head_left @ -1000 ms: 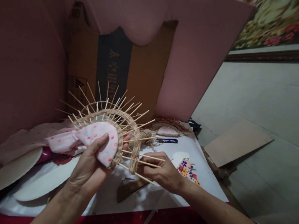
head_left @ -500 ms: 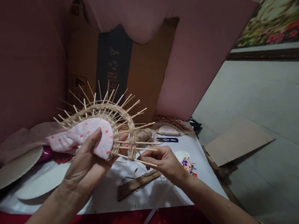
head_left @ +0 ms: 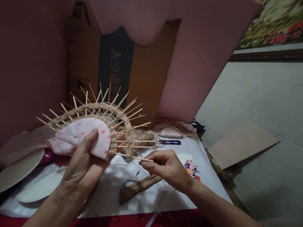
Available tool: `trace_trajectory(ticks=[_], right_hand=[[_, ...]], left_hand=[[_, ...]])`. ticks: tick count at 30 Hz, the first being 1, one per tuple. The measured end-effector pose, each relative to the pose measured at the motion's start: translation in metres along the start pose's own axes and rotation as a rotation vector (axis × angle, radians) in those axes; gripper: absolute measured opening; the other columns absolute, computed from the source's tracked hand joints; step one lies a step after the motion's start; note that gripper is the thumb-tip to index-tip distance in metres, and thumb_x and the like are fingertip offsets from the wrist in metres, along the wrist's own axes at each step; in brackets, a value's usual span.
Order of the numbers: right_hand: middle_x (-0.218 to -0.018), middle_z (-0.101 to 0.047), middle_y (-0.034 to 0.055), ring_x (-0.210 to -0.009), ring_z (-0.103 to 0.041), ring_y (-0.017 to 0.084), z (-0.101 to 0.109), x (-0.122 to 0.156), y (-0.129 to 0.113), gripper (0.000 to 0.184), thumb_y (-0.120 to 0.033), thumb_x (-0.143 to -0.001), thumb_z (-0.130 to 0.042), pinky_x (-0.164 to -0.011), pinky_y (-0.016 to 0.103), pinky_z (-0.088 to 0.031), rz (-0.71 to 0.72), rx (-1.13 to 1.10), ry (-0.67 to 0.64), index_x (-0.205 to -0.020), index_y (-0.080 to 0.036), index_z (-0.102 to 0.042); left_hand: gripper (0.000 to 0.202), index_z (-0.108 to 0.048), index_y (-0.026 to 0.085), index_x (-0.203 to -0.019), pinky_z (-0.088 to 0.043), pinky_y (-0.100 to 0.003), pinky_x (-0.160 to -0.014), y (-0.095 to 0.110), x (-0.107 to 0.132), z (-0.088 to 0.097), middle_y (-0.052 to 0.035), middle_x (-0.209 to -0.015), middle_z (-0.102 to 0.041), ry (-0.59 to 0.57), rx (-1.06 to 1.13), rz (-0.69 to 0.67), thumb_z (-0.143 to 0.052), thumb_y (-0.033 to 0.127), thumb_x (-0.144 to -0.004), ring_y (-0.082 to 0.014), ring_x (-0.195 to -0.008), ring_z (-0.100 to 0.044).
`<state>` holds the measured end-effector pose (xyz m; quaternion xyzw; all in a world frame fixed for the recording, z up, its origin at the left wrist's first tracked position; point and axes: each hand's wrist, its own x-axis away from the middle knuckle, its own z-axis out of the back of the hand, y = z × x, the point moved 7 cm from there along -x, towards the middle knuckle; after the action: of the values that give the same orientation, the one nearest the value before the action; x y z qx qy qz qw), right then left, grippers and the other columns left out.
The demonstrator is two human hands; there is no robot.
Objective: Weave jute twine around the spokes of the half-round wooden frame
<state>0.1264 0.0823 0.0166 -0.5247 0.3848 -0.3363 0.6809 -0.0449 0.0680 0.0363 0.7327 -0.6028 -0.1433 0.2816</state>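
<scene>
Holding up a half-round woven frame [head_left: 127,126] above a white tabletop [head_left: 109,203], a person uses two bare hands; that frame anchors every place named here. Farthest left of the frame lie two pale curved boards [head_left: 15,173], with spotted pink cloth [head_left: 22,142] bunched behind them. Reaching in from the frame's lower left, the left hand [head_left: 84,166] is wrapped around it: the thumb presses on the spotted pad [head_left: 81,125] at its centre while fingers support it from behind, apparently to brace the weaving and leave its rim free. Thin sticks [head_left: 74,102] radiate outward along the frame's curve. Behind the frame's right end sits a ball of twine [head_left: 144,137]; below that end lies a brown strip [head_left: 139,187]. Just right of the frame, at its lowest stick [head_left: 145,159], the right hand [head_left: 170,168] pinches thumb and forefinger together, seemingly on a strand of twine mostly hidden by the fingers, probably close in for fine control. Farther right of the frame are a second woven half-round [head_left: 171,132], blue-handled snips [head_left: 170,142] and a flowery scrap [head_left: 191,168]; well apart from it, farthest right, is a tan board [head_left: 242,142].
</scene>
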Motion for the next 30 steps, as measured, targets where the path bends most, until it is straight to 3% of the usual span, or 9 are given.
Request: trace_trajectory(ticks=[5,11,15,19,25,30], right_hand=[[-0.064,-0.063,0.0016,-0.056,-0.050,0.008,0.007,0.001,-0.009,0.013,-0.027,-0.077,-0.067,-0.050,0.020,-0.038,0.104,0.111,0.028,-0.077,-0.014,-0.072],[-0.066,-0.062,0.0012,-0.060,-0.050,0.009,0.012,0.010,-0.037,0.013,-0.020,-0.084,-0.060,-0.056,0.022,-0.039,0.312,0.419,0.097,-0.080,-0.015,-0.070],[-0.066,-0.058,0.0023,-0.060,-0.049,0.010,-0.001,0.021,-0.049,0.013,-0.017,-0.085,-0.056,-0.058,0.024,-0.038,0.435,0.561,0.100,-0.082,-0.012,-0.068],[-0.066,-0.057,0.0045,-0.059,-0.049,0.012,-0.025,0.030,-0.048,0.018,-0.013,-0.085,-0.052,-0.055,0.024,-0.036,0.538,0.675,0.002,-0.091,-0.009,-0.068],[-0.061,-0.053,0.0026,-0.055,-0.047,0.011,-0.038,0.028,-0.029,0.023,-0.010,-0.082,-0.051,-0.051,0.024,-0.034,0.525,0.711,-0.066,-0.094,-0.010,-0.070],[-0.056,-0.057,0.0023,-0.051,-0.048,0.011,-0.029,0.019,-0.024,0.021,-0.010,-0.080,-0.052,-0.052,0.025,-0.037,0.418,0.646,-0.065,-0.076,-0.014,-0.072]], left_hand=[[0.019,-0.057,0.010,-0.102,-0.058,-0.038,-0.076,0.009,-0.005,0.010,-0.0127,-0.090,-0.073,0.029,-0.016,-0.053,-0.048,0.007,-0.085,-0.0240,-0.085,-0.071],[0.020,-0.061,0.010,-0.095,-0.057,-0.041,-0.078,0.017,-0.012,0.018,-0.0120,-0.089,-0.073,0.019,-0.046,-0.132,-0.054,0.004,-0.078,-0.0255,-0.085,-0.070],[0.022,-0.063,0.009,-0.096,-0.056,-0.040,-0.083,0.013,-0.010,0.014,-0.0114,-0.091,-0.073,0.020,-0.029,-0.157,-0.056,0.004,-0.076,-0.0244,-0.087,-0.069],[0.020,-0.064,0.007,-0.098,-0.056,-0.033,-0.081,0.003,-0.004,0.010,-0.0139,-0.090,-0.073,0.014,-0.015,-0.152,-0.054,0.009,-0.081,-0.0222,-0.084,-0.070],[0.024,-0.061,0.012,-0.105,-0.058,-0.037,-0.079,-0.008,-0.003,0.008,-0.0127,-0.094,-0.073,-0.018,0.032,-0.085,-0.048,0.009,-0.086,-0.0234,-0.088,-0.070],[0.027,-0.059,0.011,-0.112,-0.057,-0.034,-0.079,-0.011,-0.004,0.011,-0.0140,-0.096,-0.073,-0.003,0.065,0.009,-0.045,0.011,-0.089,-0.0223,-0.090,-0.069]])
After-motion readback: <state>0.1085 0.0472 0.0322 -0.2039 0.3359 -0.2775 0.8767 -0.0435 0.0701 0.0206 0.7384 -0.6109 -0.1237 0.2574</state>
